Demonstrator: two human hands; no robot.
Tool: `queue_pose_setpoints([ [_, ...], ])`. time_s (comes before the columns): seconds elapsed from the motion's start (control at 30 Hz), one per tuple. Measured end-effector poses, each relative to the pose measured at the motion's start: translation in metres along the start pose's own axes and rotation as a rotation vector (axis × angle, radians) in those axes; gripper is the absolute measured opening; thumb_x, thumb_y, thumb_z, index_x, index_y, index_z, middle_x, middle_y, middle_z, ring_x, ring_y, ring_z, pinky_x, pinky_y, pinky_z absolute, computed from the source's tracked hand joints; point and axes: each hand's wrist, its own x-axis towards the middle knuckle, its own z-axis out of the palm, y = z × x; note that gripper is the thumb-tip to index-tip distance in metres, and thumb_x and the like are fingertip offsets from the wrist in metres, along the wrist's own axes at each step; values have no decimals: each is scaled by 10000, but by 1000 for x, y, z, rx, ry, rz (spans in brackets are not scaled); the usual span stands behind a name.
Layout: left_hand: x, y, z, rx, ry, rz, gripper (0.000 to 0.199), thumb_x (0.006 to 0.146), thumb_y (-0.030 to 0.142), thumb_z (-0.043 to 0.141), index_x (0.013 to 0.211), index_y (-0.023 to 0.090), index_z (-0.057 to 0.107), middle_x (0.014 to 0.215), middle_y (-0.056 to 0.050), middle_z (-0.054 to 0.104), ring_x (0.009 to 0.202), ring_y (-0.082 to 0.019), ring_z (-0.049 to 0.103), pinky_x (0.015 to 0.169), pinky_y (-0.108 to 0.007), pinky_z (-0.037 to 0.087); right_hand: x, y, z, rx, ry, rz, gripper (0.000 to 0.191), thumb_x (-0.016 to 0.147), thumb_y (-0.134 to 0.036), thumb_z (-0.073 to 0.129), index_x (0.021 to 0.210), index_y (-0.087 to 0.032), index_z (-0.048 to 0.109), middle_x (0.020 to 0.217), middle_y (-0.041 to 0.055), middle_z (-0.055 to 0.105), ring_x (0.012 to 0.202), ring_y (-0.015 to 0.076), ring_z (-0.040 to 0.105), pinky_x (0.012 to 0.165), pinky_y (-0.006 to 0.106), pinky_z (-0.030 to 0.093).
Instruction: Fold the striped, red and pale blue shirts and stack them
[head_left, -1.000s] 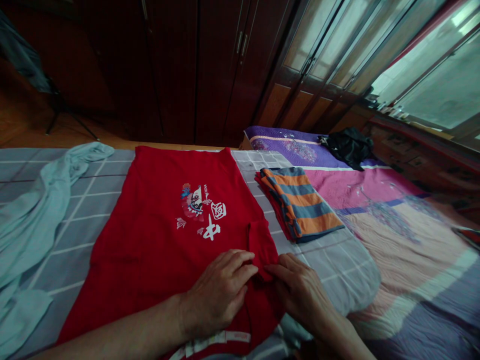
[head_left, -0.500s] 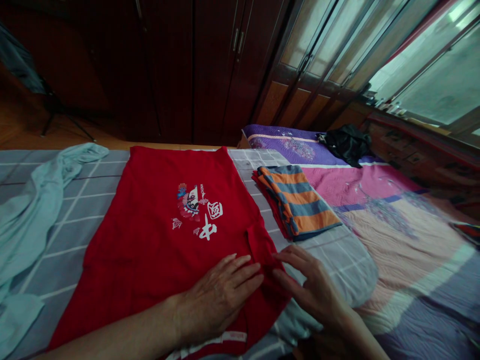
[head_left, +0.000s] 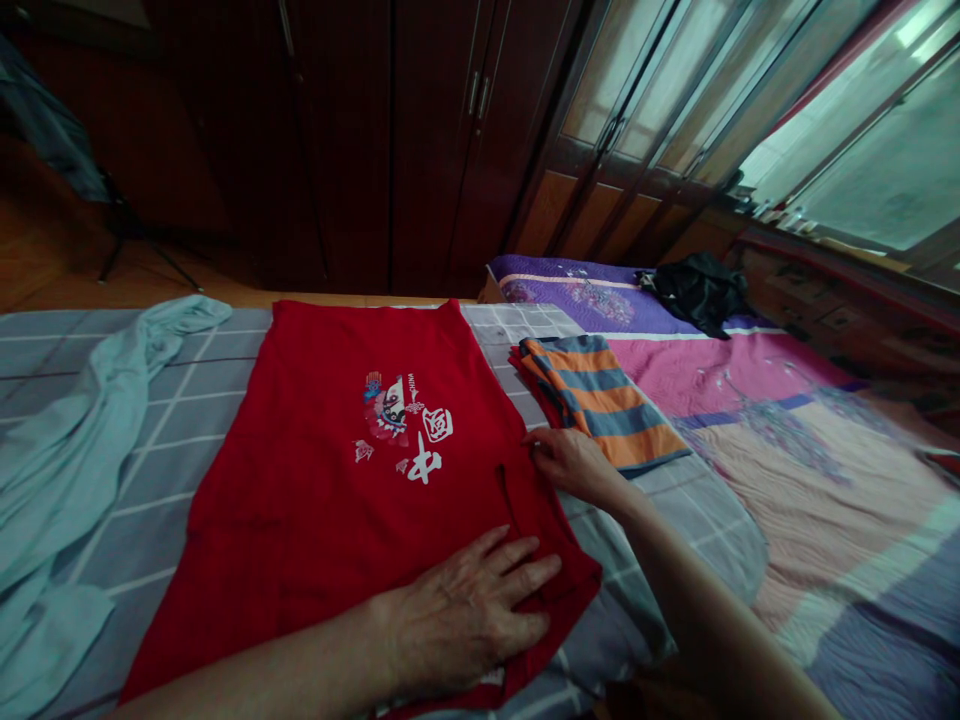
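Note:
A red shirt (head_left: 322, 480) with a white and coloured print lies spread on the grey checked bedding, its sleeve folded inward at the right. My left hand (head_left: 476, 605) rests flat on the shirt's lower right part, fingers spread. At the shirt's right edge, my right hand (head_left: 574, 462) has its fingers pinched on the red cloth near the sleeve. Just beyond that hand sits a folded orange and grey striped garment (head_left: 611, 395), with red cloth under its left side.
Pale blue-green cloth (head_left: 90, 430) lies along the left of the bed. A black item (head_left: 697, 290) rests on the purple and pink bedding (head_left: 750, 375) at the right. Dark red wardrobes (head_left: 345, 150) stand behind, and a tripod (head_left: 124, 225) is at the far left.
My right hand has moved up along the shirt's edge and its fingers have closed on the cloth. My left hand has shifted slightly right and down, lying flatter with fingers more spread.

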Motion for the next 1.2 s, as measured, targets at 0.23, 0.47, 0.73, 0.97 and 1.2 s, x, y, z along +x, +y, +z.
queue_pose_setpoints([
  [0.23,-1,-1,-4,20,-9,-27,408,946,168,370,1347,102,416,1496,-78,355,1384,-259,280,1131,-486,263,7,4,2,-82,14,52,287,789,-129,466,985,-180,670,700,41,677,685,182,630,572,241,325],
  [0.47,-9,-7,-1,-32,35,-81,392,941,183,384,1312,89,469,1425,-101,459,1363,-244,324,1151,-464,219,-17,10,-1,-19,94,67,357,792,-123,441,1106,-143,610,922,88,691,810,188,636,685,261,408],
  [0.73,-8,-6,-2,-102,14,-118,446,907,181,401,1342,91,437,1452,-99,423,1357,-236,340,1154,-407,229,-106,2,5,254,-78,-97,345,713,-158,569,1058,-167,572,901,50,616,793,172,581,700,276,445],
  [0.97,-8,-5,8,-61,34,-96,401,918,184,406,1305,108,477,1411,-82,478,1349,-234,349,1149,-419,229,-128,7,22,-5,-160,52,173,716,-59,438,753,-176,559,717,44,604,663,187,586,596,295,428],
  [1.2,-6,-4,6,-31,11,-88,389,926,208,404,1292,110,493,1394,-83,497,1344,-247,355,1141,-426,230,-97,-2,15,51,291,-149,362,873,-151,406,1207,-146,546,1204,137,597,1128,221,555,910,368,484],
])
